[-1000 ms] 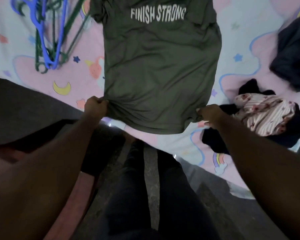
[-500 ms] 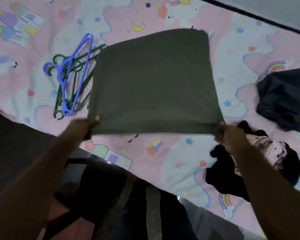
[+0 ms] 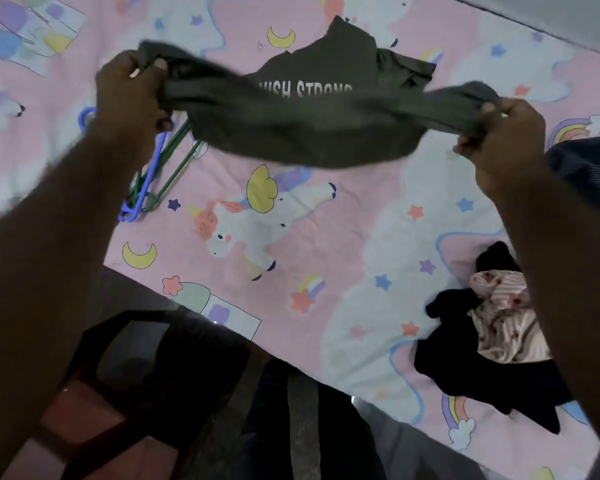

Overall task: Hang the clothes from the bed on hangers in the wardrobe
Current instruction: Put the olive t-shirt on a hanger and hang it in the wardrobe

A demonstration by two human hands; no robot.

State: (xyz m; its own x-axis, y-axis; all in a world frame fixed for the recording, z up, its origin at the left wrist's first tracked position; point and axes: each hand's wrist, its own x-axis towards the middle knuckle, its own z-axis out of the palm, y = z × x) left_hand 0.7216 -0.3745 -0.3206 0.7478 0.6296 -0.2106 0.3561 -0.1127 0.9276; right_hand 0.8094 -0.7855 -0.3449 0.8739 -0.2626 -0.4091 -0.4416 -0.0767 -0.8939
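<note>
Olive T-shirt (image 3: 302,133) is bunched into a band and held in the air above the bed sheet (image 3: 354,244). Its long axis runs left to right between your hands, dipping slightly to the right, and the printed part flops away from you toward the far side. Your left hand (image 3: 132,88) has fingers and thumb curled tight round the left end, your right hand (image 3: 496,136) clamps the right end; hangers (image 3: 149,180) lie on the sheet under the left end, and a pile of clothes (image 3: 492,327) lies by your right forearm.

I see an olive-green T-shirt (image 3: 302,133) with white lettering, blue and green hangers (image 3: 146,188), and a pink unicorn-print bedsheet (image 3: 326,237).
</note>
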